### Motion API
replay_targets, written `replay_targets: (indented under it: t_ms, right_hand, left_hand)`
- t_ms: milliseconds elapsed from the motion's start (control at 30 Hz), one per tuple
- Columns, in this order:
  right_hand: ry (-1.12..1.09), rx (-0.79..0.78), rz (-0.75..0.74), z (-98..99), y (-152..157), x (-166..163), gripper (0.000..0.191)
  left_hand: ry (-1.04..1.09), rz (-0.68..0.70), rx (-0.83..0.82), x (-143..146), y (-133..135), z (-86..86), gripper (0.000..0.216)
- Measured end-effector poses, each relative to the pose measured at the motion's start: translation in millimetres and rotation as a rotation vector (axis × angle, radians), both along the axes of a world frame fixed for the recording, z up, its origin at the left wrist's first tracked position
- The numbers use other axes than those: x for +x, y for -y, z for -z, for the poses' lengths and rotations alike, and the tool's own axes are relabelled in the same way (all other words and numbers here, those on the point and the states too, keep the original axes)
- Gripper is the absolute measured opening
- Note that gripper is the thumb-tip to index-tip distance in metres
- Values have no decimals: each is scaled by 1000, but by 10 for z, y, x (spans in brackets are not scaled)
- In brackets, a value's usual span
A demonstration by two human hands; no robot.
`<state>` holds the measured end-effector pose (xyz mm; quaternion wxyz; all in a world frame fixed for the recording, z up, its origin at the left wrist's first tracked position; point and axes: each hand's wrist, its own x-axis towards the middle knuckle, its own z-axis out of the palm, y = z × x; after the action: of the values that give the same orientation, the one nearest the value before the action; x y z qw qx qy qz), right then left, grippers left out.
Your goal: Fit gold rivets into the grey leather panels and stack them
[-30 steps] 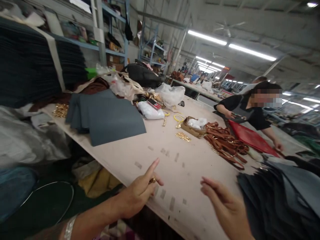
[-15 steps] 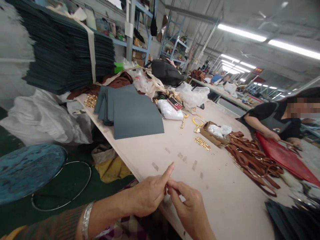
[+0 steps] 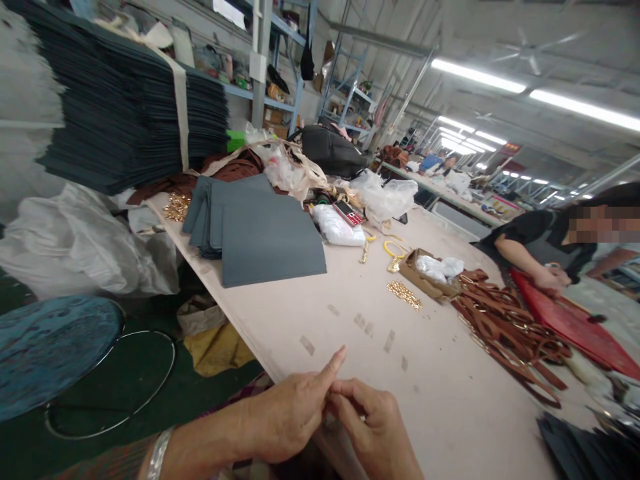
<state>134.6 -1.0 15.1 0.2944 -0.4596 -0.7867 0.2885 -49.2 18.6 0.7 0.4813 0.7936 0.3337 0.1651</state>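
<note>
My left hand (image 3: 295,415) is at the front edge of the table, one finger stretched out and the others curled. Its curled fingers meet my right hand (image 3: 376,421), which is pinched with thumb and forefinger together. Whatever is between the fingertips is too small or hidden to make out. Beyond the hands lies a stack of dark grey-blue sheets (image 3: 273,240). A small pile of gold metal pieces (image 3: 404,295) lies further right, beside an open cardboard box (image 3: 425,280) with white plastic bags in it.
Brown straps (image 3: 500,327) with gold fittings cover the table's right side. A co-worker (image 3: 530,240) sits there behind a red sheet (image 3: 575,320). Dark pieces (image 3: 575,440) lie at lower right. A blue stool (image 3: 60,347) stands left; a tall dark stack (image 3: 135,100) rises behind it.
Both hands have shifted slightly down and left in view, still pressed together. The view has tilted a little. The co-worker's hands have moved closer together over the red sheet.
</note>
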Motion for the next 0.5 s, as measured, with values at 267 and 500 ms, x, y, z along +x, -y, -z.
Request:
replay_targets:
  t_ms: [267,500]
  right_hand:
    - [-81,-154,203,130,-7,-54,21]
    - [-146,-99,310,205,-40,-226,19]
  left_hand:
    - [48,7,38,48,-14,127,79]
    - [52,-58,13,51,-75,83,77]
